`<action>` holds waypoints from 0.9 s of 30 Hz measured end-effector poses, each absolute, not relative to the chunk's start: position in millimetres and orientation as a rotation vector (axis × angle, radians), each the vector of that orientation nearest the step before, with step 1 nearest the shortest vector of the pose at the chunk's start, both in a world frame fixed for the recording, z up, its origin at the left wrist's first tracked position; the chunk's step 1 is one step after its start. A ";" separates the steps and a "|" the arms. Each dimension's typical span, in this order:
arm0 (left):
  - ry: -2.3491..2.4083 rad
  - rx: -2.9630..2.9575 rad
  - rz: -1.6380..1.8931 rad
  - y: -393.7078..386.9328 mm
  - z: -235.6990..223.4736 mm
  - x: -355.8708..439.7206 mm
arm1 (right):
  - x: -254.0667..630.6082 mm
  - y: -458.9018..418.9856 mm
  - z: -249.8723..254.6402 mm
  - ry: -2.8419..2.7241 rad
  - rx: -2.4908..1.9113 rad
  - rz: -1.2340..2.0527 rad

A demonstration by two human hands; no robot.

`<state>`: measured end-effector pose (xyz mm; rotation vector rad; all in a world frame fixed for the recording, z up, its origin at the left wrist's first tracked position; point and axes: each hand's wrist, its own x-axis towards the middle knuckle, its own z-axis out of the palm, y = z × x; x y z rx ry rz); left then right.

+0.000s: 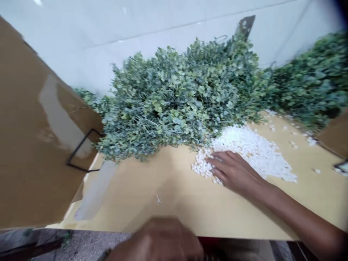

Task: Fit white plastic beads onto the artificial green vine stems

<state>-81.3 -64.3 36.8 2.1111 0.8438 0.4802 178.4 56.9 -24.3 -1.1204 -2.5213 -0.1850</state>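
My right hand [231, 170] reaches in from the right, palm down, with its fingers stretched into the left side of a heap of small white pieces [250, 148]. Its fingertips are partly buried among the pieces. At the bottom edge, my left hand [165, 239] is smeared by motion, and its fingers cannot be made out. Between the left hand and the greenery lies a tiny white forked piece [158, 199]. Behind the heap sits a large bunch of artificial green foliage [174, 101], touching the edge of the white pieces.
A tan cardboard sheet [130, 203] forms the work surface. On the left rises a cardboard flap [40, 145], with a black wire handle [77, 150] beside it. More foliage [312, 79] lies at right, near another cardboard piece [334, 134]. A pale tiled wall [95, 25] stands behind.
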 end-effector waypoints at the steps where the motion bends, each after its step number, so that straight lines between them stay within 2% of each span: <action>1: 0.999 2.150 0.584 -53.4 49.1 -90.4 | 181.1 53.9 -28.4 -2.533 -1.095 -0.189; 3: 1.481 2.425 0.862 -23.4 66.7 -102.3 | 188.9 50.7 -34.8 -2.523 -1.040 -0.201; 5: 1.781 2.686 0.956 12.6 74.6 -106.8 | 196.1 50.6 -37.7 -2.492 -1.010 -0.194; 8: 2.039 2.989 0.771 61.6 76.2 -108.4 | 202.1 52.4 -37.5 -2.465 -0.991 -0.169; 11: 2.245 2.988 0.564 89.6 75.5 -116.2 | 205.1 54.3 -37.9 -2.395 -0.951 -0.174; 16: 2.199 2.993 0.391 78.5 65.7 -133.9 | 209.4 57.6 -42.8 -2.295 -0.871 -0.171; 23: 1.941 3.117 0.681 13.1 28.4 -149.8 | 208.3 56.2 -37.4 -2.296 -0.878 -0.128; 27: 2.093 2.973 0.487 8.5 25.3 -161.2 | 189.1 50.2 -9.2 -2.333 -0.813 -0.150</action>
